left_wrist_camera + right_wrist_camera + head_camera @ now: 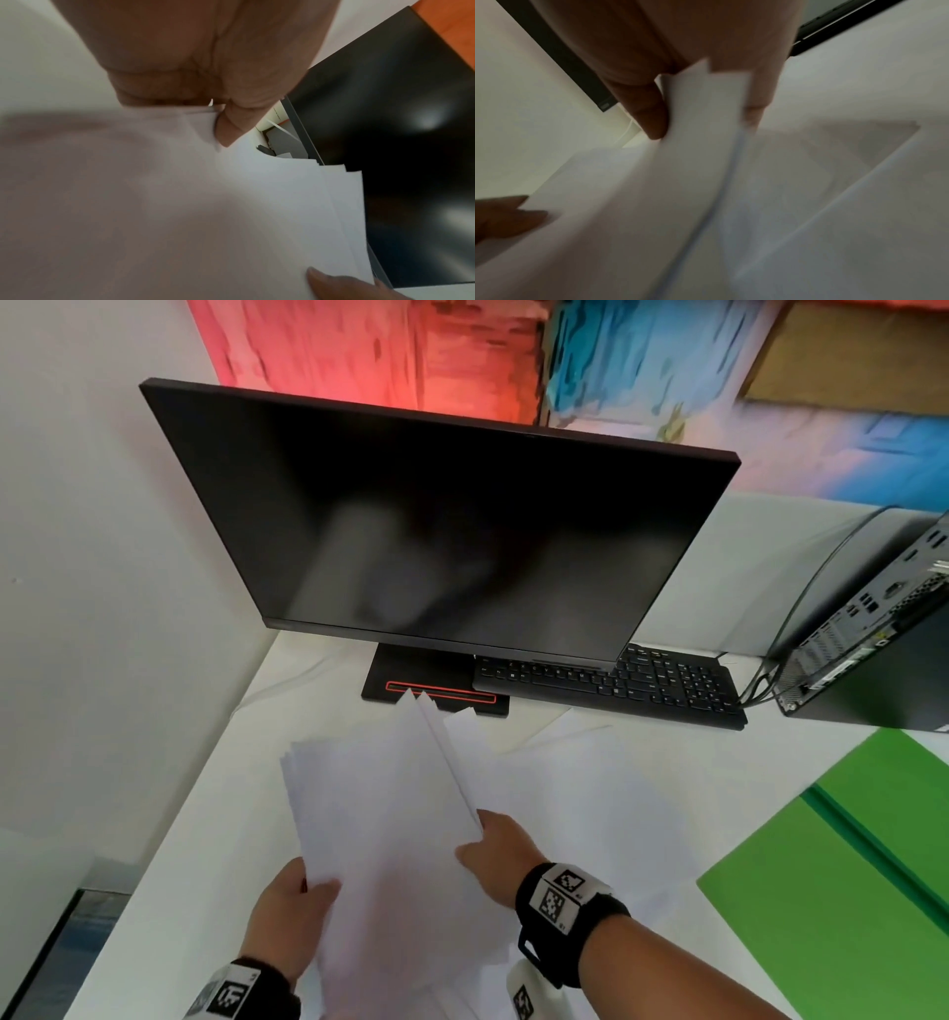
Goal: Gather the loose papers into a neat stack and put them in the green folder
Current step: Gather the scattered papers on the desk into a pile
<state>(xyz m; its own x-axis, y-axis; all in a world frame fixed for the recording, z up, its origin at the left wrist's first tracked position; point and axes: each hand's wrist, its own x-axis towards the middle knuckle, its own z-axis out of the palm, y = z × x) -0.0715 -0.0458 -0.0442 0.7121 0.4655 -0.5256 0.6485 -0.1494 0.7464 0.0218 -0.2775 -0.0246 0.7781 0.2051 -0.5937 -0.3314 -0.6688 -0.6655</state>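
Above a white desk [169, 865], both hands hold a sheaf of white papers [380, 814], its far corners fanned unevenly. Left hand [287, 911] pinches the near left edge; right hand [500, 855] pinches the right edge, thumb against fingers. Paper this thin looks light, floppy and slippery, so gripping opposite edges suits squaring it. More sheets seem to lie beneath, though blur makes that uncertain. To the right, the green folder [842, 891] lies open. Behind stand a dark monitor [436, 531], keyboard [616, 685] and computer tower [873, 660].

Monitor [436, 531] and keyboard [616, 683] behind.
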